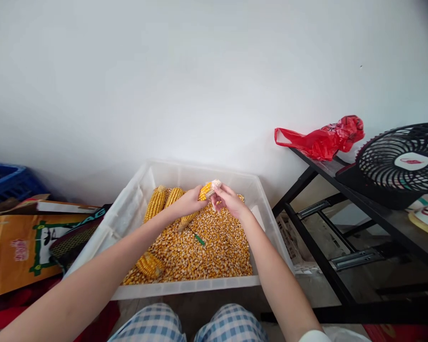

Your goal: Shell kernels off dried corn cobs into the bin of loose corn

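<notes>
Between my two hands, above the bin, is a corn cob (pixel 206 191) with yellow kernels on part of it and a pale bare tip. My left hand (pixel 192 200) is wrapped round its lower part. At the stripped end, the fingers of my right hand (pixel 231 199) are closed on the cob. Below lies a bed of loose kernels (pixel 214 251) in a translucent plastic bin (pixel 189 286). Several whole ears of corn (pixel 155 203) rest at the bin's left side. A thin tool with a green handle (pixel 199 240) lies on the kernels.
A black metal-framed table (pixel 314 164) at the right carries a red plastic bag (pixel 324 137) and a black fan (pixel 403 161). On the left are a cardboard box (pixel 10 251) and a blue crate (pixel 17 183). A white wall (pixel 199 85) rises behind the bin.
</notes>
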`<state>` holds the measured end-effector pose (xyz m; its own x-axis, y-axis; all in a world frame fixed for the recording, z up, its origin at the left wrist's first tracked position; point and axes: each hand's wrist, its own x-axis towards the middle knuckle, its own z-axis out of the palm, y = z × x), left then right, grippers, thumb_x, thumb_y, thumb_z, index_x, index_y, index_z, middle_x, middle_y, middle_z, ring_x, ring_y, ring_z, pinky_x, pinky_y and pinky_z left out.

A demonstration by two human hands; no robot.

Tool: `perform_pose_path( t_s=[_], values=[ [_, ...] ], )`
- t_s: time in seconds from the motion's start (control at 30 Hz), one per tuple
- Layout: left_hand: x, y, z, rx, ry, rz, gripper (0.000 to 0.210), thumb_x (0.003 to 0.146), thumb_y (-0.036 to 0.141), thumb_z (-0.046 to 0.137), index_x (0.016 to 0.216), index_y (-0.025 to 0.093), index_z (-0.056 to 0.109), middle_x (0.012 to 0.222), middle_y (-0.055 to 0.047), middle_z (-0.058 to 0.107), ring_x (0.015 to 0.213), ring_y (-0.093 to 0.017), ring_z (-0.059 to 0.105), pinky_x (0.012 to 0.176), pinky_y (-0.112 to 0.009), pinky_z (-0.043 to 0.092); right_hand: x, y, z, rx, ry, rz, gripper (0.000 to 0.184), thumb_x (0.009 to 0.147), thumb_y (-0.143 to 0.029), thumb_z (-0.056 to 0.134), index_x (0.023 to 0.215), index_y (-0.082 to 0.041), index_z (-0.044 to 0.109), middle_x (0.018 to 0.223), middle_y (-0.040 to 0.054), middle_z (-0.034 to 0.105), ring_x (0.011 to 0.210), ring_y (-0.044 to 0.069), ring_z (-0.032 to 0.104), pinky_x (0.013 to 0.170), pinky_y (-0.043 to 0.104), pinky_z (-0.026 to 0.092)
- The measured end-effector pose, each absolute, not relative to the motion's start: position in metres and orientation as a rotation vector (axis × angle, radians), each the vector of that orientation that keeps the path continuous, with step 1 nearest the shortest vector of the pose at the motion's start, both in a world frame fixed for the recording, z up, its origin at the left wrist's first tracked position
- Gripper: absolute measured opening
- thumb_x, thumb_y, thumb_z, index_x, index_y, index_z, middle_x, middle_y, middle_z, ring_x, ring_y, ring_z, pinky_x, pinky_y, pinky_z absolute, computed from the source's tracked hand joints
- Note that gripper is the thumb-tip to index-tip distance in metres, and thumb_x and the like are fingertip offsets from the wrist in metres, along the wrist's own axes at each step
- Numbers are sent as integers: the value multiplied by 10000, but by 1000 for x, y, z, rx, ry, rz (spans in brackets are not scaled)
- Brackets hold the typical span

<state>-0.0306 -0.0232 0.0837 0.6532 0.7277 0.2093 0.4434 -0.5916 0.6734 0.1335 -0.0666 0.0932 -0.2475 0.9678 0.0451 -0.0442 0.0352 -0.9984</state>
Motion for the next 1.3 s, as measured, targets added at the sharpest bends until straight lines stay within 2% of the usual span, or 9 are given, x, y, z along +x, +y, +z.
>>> perform_pose_path(
  t_s=[0.17,0.3,0.53,0.77,0.9,0.97,1.07,1.2,1.3],
  values=[
    [-25,-29,76,2472,1231,517,283,741,257,436,998,139,443,747,-95,637,705,-248,623,585,-296,419,122,-66,86,-1208,-1299,1222,412,725,-598,555,788,-206,447,491,-83,473,359,59,441,312,157,316],
    [-26,-28,75,2373,1098,558,317,728,238,448,1026,133,452,824,-101,650,730,-230,624,629,-297,441,116,-64,80,-1141,-1259,1217,382,720,-542,598,787,-203,435,466,-98,451,342,50,400,313,158,314],
    [-28,-25,81,2214,968,688,237,743,301,460,915,148,518,849,-70,649,790,-215,618,729,-315,461,125,-67,89,-1056,-1354,1346,392,733,-525,591,932,-211,466,584,-67,525,453,75,513,340,158,365],
    [-23,-31,81,2192,763,715,166,739,213,420,722,165,578,777,-35,657,750,-178,621,747,-283,462,112,-66,79,-1130,-1291,1176,394,704,-490,644,861,-219,404,489,-114,446,351,47,397,316,154,314],
    [-26,-29,88,2072,603,680,184,778,250,384,747,165,544,781,-30,663,775,-168,622,778,-281,469,121,-67,86,-1045,-1375,1283,387,729,-488,616,932,-214,433,539,-80,518,415,75,490,345,164,352],
    [-27,-29,86,2135,778,696,171,768,285,418,809,162,529,797,-49,664,777,-192,627,759,-303,472,123,-68,89,-1061,-1390,1330,403,733,-506,604,961,-218,439,567,-66,540,446,90,524,343,167,355],
    [-25,-31,79,2311,1155,651,228,738,307,461,895,149,510,799,-105,664,754,-259,635,670,-335,468,117,-68,85,-1169,-1321,1234,400,717,-528,613,901,-218,441,536,-80,502,400,75,475,315,163,327],
    [-22,-32,72,2416,1202,632,227,743,272,439,918,141,499,839,-140,662,780,-278,640,652,-329,458,107,-66,78,-1154,-1243,1076,372,713,-505,632,798,-212,421,471,-112,405,331,38,343,290,155,272],
    [-23,-28,74,2311,1093,704,243,755,314,453,927,148,491,834,-101,659,762,-235,638,660,-303,461,111,-67,82,-1084,-1293,1153,350,734,-495,614,833,-206,443,497,-98,451,366,45,404,319,153,309]
  ],
)
